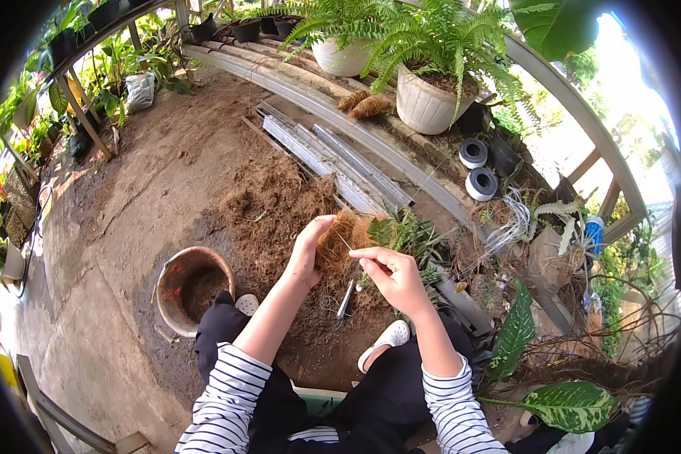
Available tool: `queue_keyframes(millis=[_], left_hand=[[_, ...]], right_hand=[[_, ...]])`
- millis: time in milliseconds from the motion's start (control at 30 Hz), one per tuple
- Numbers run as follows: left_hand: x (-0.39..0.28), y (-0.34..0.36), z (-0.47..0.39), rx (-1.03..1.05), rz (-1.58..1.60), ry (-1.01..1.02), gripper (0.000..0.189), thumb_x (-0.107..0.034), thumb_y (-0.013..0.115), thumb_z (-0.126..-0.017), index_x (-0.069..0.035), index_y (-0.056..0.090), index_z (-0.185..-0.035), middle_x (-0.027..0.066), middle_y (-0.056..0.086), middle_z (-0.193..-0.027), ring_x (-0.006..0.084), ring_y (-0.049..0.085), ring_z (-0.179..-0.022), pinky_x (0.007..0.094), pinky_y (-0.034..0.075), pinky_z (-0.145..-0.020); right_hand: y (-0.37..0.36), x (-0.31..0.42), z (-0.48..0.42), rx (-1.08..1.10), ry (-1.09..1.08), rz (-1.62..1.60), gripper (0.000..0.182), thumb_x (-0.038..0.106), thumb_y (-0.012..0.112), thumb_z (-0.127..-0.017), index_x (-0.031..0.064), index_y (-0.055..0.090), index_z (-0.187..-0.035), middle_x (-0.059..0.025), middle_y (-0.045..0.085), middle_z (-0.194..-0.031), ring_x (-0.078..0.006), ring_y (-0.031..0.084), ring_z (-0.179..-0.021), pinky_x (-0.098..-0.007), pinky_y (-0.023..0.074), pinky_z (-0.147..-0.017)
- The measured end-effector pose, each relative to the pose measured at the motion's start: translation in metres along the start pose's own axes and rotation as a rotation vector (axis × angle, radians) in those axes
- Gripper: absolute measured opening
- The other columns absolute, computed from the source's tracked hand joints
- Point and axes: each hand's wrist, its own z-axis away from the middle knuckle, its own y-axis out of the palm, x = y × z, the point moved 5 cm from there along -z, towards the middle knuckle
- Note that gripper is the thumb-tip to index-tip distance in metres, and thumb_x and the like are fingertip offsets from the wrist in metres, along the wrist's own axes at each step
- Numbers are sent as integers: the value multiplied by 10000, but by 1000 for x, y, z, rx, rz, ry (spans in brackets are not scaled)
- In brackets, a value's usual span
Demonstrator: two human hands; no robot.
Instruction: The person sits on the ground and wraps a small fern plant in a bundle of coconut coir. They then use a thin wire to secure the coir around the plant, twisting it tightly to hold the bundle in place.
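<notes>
My left hand [308, 249] is closed around the side of a bundle of brown coconut fibre [336, 241], in the middle of the view. To its right, my right hand [390, 277] pinches the end of a thin strand [342, 238] between thumb and fingertips; the strand runs taut across the bundle. Below the hands a small metal tool [346, 299], perhaps a cutter, lies on loose fibre. A heap of loose coconut fibre [272, 207] spreads on the ground beyond my left hand. Cut green fern leaves [411, 235] lie just beyond my right hand.
A clay pot [227, 267] stands by my left knee. Metal channels [318, 148] lie beyond the heap. White pots of fern [428, 105], two fibre-wrapped bundles [369, 106] and rolls of tape [481, 184] line the ledge. Tangled white string [511, 221] and a variegated leaf [513, 332] are at right.
</notes>
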Motion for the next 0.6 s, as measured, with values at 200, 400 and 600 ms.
queue_keyframes(millis=[200,400,600], left_hand=[[3,-4,-3,-75,36,-59,218,-285,606,-863,-125,597,-1011,26,635,-955,149,615,-857,347,511,-713],[-6,3,2,-89,80,-74,209,-276,608,-864,-119,595,-1001,28,635,-933,166,627,-827,346,524,-711],[-9,8,2,10,132,-25,209,-260,597,-878,-99,590,-1011,46,633,-944,166,632,-836,354,542,-715]], right_hand=[[5,10,1,30,-56,55,173,47,577,-883,37,677,-1024,-49,657,-802,-70,549,-632,-219,437,-581],[-10,7,0,65,-11,114,156,48,571,-881,32,671,-999,-79,670,-807,-112,594,-657,-250,464,-608],[-21,8,0,121,66,106,144,41,579,-871,26,677,-975,-82,678,-829,-107,599,-694,-246,476,-653]])
